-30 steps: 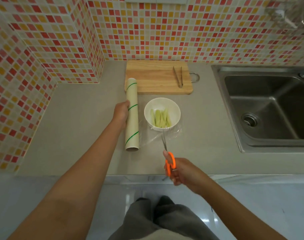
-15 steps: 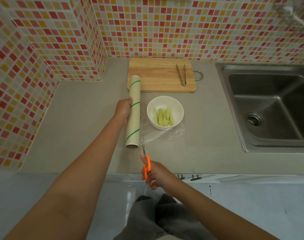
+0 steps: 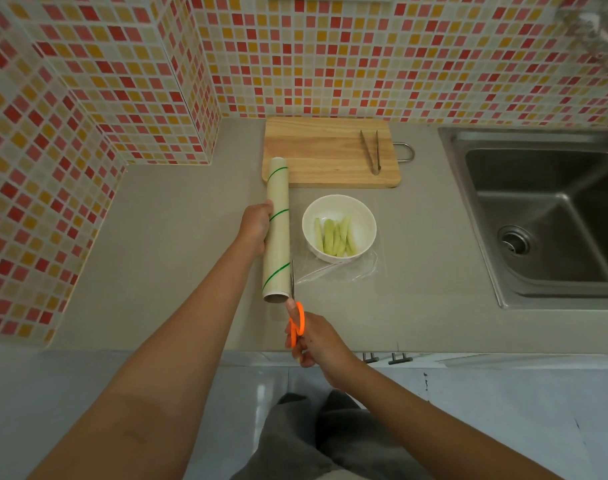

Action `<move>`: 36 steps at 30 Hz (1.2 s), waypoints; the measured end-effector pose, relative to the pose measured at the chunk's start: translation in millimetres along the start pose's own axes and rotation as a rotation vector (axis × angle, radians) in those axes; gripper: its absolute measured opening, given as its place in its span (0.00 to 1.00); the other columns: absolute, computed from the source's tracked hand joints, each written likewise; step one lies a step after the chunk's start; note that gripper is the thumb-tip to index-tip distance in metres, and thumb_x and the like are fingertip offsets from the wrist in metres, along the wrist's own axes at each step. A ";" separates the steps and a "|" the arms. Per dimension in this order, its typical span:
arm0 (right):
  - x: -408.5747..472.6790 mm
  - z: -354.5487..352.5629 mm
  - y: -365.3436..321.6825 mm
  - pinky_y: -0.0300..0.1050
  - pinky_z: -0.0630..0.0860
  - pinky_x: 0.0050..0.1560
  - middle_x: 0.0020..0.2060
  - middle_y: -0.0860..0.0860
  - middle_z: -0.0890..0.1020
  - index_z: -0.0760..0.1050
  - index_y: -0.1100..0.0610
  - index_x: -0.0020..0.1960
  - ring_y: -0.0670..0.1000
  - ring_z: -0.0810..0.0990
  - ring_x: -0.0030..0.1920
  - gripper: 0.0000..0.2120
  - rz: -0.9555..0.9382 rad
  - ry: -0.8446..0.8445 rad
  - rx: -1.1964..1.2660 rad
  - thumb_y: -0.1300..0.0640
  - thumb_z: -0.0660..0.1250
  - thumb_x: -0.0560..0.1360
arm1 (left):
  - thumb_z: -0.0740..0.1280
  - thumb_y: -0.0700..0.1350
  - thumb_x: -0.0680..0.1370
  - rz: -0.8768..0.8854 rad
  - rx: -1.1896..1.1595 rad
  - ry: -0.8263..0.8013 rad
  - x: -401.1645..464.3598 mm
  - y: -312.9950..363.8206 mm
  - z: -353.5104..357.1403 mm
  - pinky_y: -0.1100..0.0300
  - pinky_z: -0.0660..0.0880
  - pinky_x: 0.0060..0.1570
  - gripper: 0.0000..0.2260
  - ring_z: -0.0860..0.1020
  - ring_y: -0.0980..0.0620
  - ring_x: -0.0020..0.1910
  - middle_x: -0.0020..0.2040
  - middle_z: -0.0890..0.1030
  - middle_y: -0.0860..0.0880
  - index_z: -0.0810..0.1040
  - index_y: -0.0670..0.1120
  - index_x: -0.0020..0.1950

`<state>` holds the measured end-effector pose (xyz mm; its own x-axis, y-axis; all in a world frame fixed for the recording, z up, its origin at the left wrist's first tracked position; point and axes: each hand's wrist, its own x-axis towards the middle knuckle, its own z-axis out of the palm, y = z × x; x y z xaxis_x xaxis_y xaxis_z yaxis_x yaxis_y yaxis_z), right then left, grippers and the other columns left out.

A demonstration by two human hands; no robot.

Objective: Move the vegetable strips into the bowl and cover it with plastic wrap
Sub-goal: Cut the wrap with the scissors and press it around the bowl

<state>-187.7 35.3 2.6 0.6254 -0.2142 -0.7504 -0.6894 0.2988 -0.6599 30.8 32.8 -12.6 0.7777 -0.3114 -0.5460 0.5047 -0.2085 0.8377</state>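
Observation:
A white bowl (image 3: 339, 206) on the grey counter holds several pale green vegetable strips (image 3: 335, 236). Clear plastic wrap (image 3: 333, 270) stretches from the roll across and under the bowl's near side. The plastic wrap roll (image 3: 277, 230) lies lengthwise left of the bowl, with my left hand (image 3: 256, 225) gripping its left side. My right hand (image 3: 316, 339) holds orange-handled scissors (image 3: 295, 311). Their blades point away from me along the roll's right edge, at the near end of the film.
A wooden cutting board (image 3: 325, 152) with metal tongs (image 3: 371, 150) lies behind the bowl against the tiled wall. A steel sink (image 3: 545, 216) is sunk into the counter at the right. The counter's front edge runs just under my right hand.
My right hand has carried the scissors leftward from in front of the bowl to the roll's right edge. The left hand stays on the roll.

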 end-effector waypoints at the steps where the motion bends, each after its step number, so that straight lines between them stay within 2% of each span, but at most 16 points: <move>1: 0.7 -0.2 2.7 0.37 0.68 0.28 0.31 0.51 0.77 0.72 0.57 0.40 0.46 0.71 0.26 0.24 -0.033 0.013 0.005 0.36 0.57 0.76 | 0.59 0.48 0.81 -0.003 -0.004 -0.001 0.0 -0.2 -0.2 0.49 0.76 0.47 0.12 0.77 0.45 0.36 0.39 0.77 0.42 0.75 0.40 0.52; 4: 2.9 -0.8 5.7 0.36 0.66 0.26 0.29 0.50 0.77 0.72 0.57 0.40 0.45 0.71 0.24 0.24 -0.100 0.037 0.007 0.36 0.58 0.75 | 0.58 0.48 0.81 -0.007 -0.003 -0.001 1.2 -1.3 -1.0 0.48 0.77 0.48 0.12 0.77 0.45 0.39 0.43 0.77 0.41 0.75 0.40 0.53; 6: 5.4 -0.8 0.9 0.36 0.66 0.26 0.28 0.50 0.78 0.72 0.57 0.39 0.46 0.71 0.23 0.25 -0.059 0.036 0.017 0.34 0.58 0.74 | 0.58 0.48 0.81 -0.007 0.003 0.002 2.0 -2.6 -1.2 0.47 0.76 0.51 0.12 0.77 0.44 0.40 0.44 0.77 0.40 0.75 0.40 0.53; 11: 12.4 -5.3 -10.0 0.36 0.66 0.27 0.28 0.51 0.78 0.73 0.57 0.38 0.46 0.71 0.22 0.27 -0.039 0.025 0.021 0.32 0.58 0.73 | 0.58 0.47 0.81 -0.011 -0.014 0.008 1.9 -5.5 -0.3 0.46 0.76 0.51 0.12 0.77 0.45 0.38 0.41 0.77 0.42 0.74 0.40 0.52; 15: 15.8 -7.6 -12.1 0.37 0.65 0.26 0.29 0.53 0.78 0.72 0.57 0.36 0.47 0.70 0.21 0.25 -0.116 0.043 0.027 0.35 0.59 0.74 | 0.57 0.47 0.82 -0.011 -0.035 0.000 0.7 -5.4 -0.5 0.50 0.77 0.45 0.12 0.77 0.46 0.37 0.40 0.77 0.43 0.74 0.39 0.53; 22: 23.1 -9.1 -22.5 0.33 0.62 0.21 0.29 0.53 0.77 0.71 0.58 0.36 0.47 0.69 0.21 0.28 -0.109 0.058 0.019 0.32 0.59 0.73 | 0.57 0.47 0.81 -0.010 -0.035 -0.010 -2.3 -4.1 -0.5 0.53 0.76 0.40 0.12 0.76 0.46 0.35 0.40 0.77 0.42 0.74 0.39 0.53; 26: 26.9 -10.4 -21.0 0.34 0.62 0.22 0.29 0.55 0.76 0.70 0.58 0.36 0.47 0.67 0.18 0.26 -0.194 0.068 0.008 0.35 0.59 0.75 | 0.57 0.46 0.81 -0.001 -0.022 -0.007 -2.2 -2.9 -0.6 0.52 0.76 0.43 0.12 0.76 0.45 0.35 0.40 0.77 0.41 0.74 0.39 0.52; 28: 28.9 -11.4 -23.8 0.34 0.64 0.22 0.31 0.57 0.77 0.71 0.58 0.35 0.49 0.68 0.19 0.28 -0.170 0.069 -0.025 0.33 0.58 0.74 | 0.57 0.46 0.81 0.002 -0.013 -0.008 -2.4 -2.6 -0.9 0.51 0.76 0.44 0.12 0.76 0.45 0.35 0.40 0.76 0.41 0.74 0.38 0.51; 31: 33.1 -13.9 -30.6 0.35 0.66 0.23 0.30 0.55 0.78 0.72 0.57 0.34 0.50 0.70 0.20 0.30 -0.142 0.066 -0.060 0.30 0.56 0.73 | 0.57 0.46 0.81 0.000 -0.012 -0.012 -4.3 -3.5 -1.1 0.51 0.76 0.43 0.13 0.76 0.45 0.35 0.39 0.77 0.41 0.74 0.38 0.52; 34: 38.4 -17.5 -34.6 0.38 0.66 0.26 0.30 0.56 0.77 0.70 0.58 0.33 0.51 0.69 0.21 0.31 -0.190 0.088 -0.099 0.30 0.56 0.72 | 0.57 0.46 0.81 0.005 -0.016 -0.005 -5.6 -4.4 -0.6 0.51 0.76 0.42 0.13 0.76 0.45 0.35 0.39 0.77 0.41 0.75 0.39 0.48; 36: 41.3 -19.3 -35.0 0.37 0.66 0.25 0.30 0.57 0.76 0.70 0.58 0.34 0.50 0.68 0.20 0.30 -0.238 0.103 -0.095 0.31 0.58 0.72 | 0.57 0.46 0.81 0.004 -0.016 0.005 -6.2 -4.7 -0.2 0.55 0.75 0.38 0.13 0.76 0.46 0.34 0.38 0.77 0.42 0.75 0.41 0.43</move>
<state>-144.8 -2.0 -6.1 0.7368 -0.3628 -0.5705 -0.5616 0.1414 -0.8153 23.7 35.9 -13.2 0.7816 -0.3077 -0.5425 0.5074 -0.1922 0.8400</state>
